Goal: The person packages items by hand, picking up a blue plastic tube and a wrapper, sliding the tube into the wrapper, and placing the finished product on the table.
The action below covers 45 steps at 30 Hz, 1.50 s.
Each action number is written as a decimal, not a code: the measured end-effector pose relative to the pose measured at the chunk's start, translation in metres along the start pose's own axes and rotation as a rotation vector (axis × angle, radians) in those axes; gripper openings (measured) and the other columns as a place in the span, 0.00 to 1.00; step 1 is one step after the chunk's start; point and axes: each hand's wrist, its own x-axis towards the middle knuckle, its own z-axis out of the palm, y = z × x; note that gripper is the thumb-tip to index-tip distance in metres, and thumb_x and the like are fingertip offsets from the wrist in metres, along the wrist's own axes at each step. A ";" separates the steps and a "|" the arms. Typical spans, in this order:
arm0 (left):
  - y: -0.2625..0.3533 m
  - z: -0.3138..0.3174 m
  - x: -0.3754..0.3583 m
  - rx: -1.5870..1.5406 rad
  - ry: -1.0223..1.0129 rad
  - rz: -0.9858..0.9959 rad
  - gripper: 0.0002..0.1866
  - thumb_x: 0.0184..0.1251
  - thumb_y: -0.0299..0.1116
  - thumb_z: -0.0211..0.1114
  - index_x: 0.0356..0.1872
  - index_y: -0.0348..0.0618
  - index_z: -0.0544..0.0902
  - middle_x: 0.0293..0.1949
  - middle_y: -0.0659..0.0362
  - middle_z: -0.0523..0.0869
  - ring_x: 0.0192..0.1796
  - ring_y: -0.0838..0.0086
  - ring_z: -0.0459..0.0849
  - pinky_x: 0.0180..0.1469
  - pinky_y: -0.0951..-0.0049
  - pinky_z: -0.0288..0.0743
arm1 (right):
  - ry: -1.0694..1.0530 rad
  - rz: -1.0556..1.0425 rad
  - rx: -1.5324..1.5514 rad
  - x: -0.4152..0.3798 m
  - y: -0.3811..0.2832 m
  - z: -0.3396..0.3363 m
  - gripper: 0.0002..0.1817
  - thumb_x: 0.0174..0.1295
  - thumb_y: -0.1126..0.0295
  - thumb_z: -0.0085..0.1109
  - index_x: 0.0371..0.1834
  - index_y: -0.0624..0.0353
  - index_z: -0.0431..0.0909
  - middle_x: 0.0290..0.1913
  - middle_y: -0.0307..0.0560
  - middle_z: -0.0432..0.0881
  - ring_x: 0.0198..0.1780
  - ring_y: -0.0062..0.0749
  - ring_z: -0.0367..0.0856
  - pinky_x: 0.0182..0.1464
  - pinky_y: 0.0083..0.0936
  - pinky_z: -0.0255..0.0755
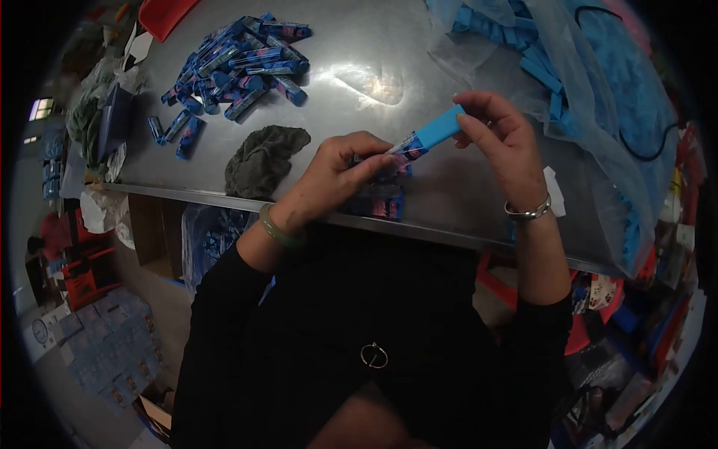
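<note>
Ref. pt.: dk. green cloth (263, 159), on metal tabletop (359, 45).
- L hand (348, 161): rt. of cloth; grasping blue printed packet (407, 148).
- Light-blue strip (440, 129): meets packet's end, farther rt. of cloth; can't tell if wrapped around. R hand (493, 131) pinches its outer end.
- Packet pile (239, 66): beyond cloth; three loose packets (177, 126) left of cloth.
- Translucent plastic bag (592, 105) w/ light-blue pieces (540, 66): far rt. of cloth.

A plain light-blue block (440, 129) slants up rightward, its upper end in the right hand (499, 133), its lower end meeting a glossy dark-blue, pink-marked packet (410, 148) (partly hidden) in the left hand (345, 162).
</note>
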 end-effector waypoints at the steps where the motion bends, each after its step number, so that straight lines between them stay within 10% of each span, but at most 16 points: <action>1: 0.004 0.004 0.000 0.001 -0.001 0.002 0.09 0.65 0.30 0.66 0.42 0.36 0.84 0.37 0.60 0.85 0.40 0.77 0.82 0.44 0.77 0.75 | 0.044 -0.052 0.012 -0.002 -0.002 0.006 0.13 0.64 0.68 0.61 0.49 0.62 0.77 0.39 0.40 0.80 0.38 0.18 0.79 0.40 0.16 0.75; 16: 0.005 0.027 -0.005 -0.652 0.034 -0.234 0.11 0.67 0.32 0.65 0.46 0.38 0.82 0.36 0.62 0.86 0.38 0.83 0.82 0.43 0.82 0.76 | 0.015 -0.490 -0.829 -0.038 0.011 0.048 0.51 0.35 0.62 0.80 0.64 0.62 0.58 0.67 0.56 0.64 0.64 0.49 0.66 0.67 0.39 0.57; 45: 0.005 0.024 -0.009 -0.637 -0.028 -0.209 0.11 0.67 0.28 0.63 0.49 0.40 0.80 0.39 0.60 0.86 0.41 0.79 0.84 0.40 0.83 0.77 | 0.073 -0.489 -0.722 -0.054 0.013 0.020 0.57 0.35 0.56 0.81 0.68 0.61 0.53 0.68 0.60 0.60 0.67 0.50 0.63 0.67 0.41 0.57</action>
